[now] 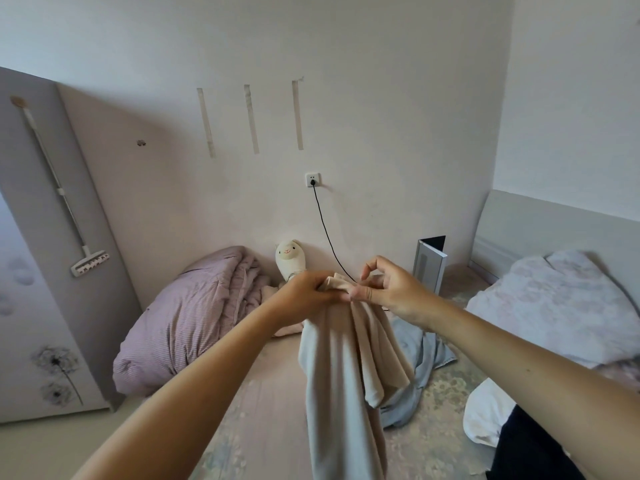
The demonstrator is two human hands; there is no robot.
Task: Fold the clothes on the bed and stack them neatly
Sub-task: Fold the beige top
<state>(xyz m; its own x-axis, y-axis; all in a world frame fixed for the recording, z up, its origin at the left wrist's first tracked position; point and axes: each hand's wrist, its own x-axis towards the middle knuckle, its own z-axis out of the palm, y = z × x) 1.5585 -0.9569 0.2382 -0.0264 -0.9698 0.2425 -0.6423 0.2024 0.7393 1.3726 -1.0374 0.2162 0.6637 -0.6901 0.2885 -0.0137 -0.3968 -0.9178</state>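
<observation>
Early stage, no folded stack visible. Left hand (304,289) grips the top edge of a beige cloth garment (343,368), held hanging above the bed (263,403). Right hand (388,285) pinches the same edge, other fingers loose. Crumpled light-blue garment (420,355) lies unfolded behind.

Both bare forearms are reaching forward from the near edge and converging toward the middle, well above the bed. The left hand (304,294) is curling its fingers tightly, pinching the gathered top of the beige garment (341,368) and holding it up so it is hanging down. The right hand (388,289) is meeting it from the right, its thumb pressing against the same bunched edge just beside the left knuckles, while its index finger is arching up and its other fingers are bending loosely.
</observation>
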